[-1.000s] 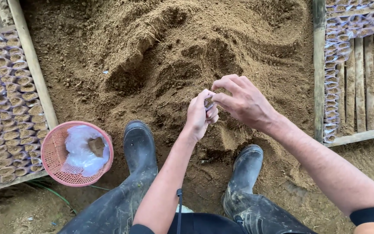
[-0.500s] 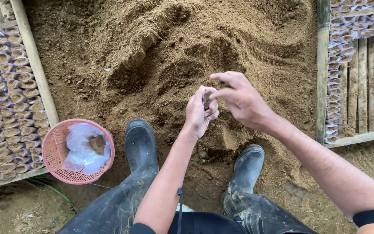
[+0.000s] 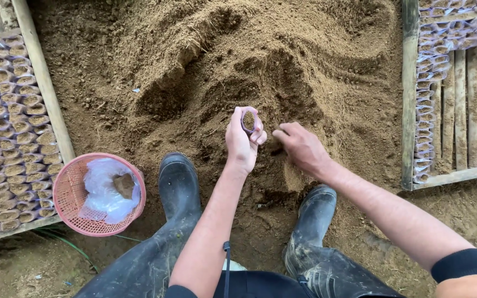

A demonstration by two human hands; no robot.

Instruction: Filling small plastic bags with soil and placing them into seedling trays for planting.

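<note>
The left hand (image 3: 242,142) grips a small clear bag (image 3: 249,121) upright, mouth up, long axis vertical, part-filled with soil. The right hand (image 3: 300,148) lies just beside it, fingers curled down into the loose, crumbly soil heap (image 3: 282,66); whether it holds anything is hidden. A pink mesh basket (image 3: 67,193) sits left.

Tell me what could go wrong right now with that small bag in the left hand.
1. The small bag is pinched open only by the left hand above the soil heap; a loose grip could let it fold or drop.
2. The right hand is down in the soil, apart from the bag, so soil may spill on the way up.
</note>
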